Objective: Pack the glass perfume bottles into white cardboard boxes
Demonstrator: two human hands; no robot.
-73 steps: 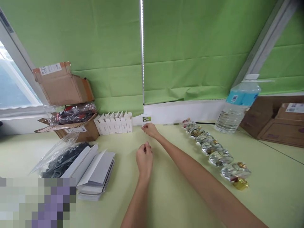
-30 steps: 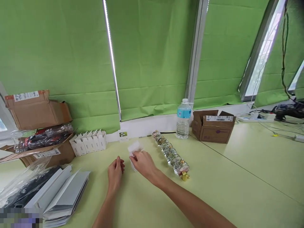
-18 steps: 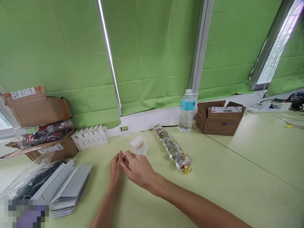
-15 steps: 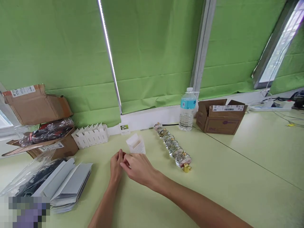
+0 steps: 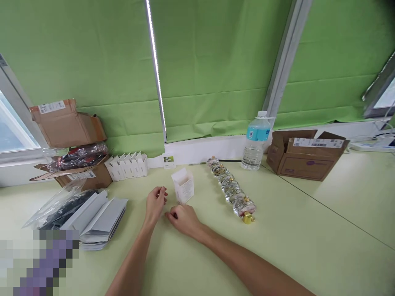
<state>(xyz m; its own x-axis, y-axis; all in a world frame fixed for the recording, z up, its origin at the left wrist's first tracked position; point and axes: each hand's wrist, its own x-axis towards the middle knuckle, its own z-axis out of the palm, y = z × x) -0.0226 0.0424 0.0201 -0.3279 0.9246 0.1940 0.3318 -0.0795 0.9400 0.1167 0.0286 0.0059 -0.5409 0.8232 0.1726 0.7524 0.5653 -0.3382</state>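
Note:
My left hand (image 5: 156,202) is closed above the table, its fingers curled inward; whatever they may hold is hidden. Just to its right, my right hand (image 5: 184,220) is also closed, thumb against the curled fingers, and its inside cannot be seen. A gap separates the two hands. Beyond them stands a small white carton (image 5: 184,191) with its top open and flap raised, apart from the left fingers. Right of the carton lies a strip of clear and silvery wrapped pieces (image 5: 230,187) with gold-coloured bits and a gold end.
Several white cartons (image 5: 127,167) stand in a row at the back left. White folded card sleeves (image 5: 103,218) and a plastic bag of dark items (image 5: 66,211) lie left. Cardboard boxes (image 5: 69,127) are stacked behind. A water bottle (image 5: 255,144) and an open cardboard box (image 5: 307,158) stand back right.
My hands were together and have drawn apart, the right one lower. The white carton shows more fully now. The whole view has shifted, with things appearing farther right.

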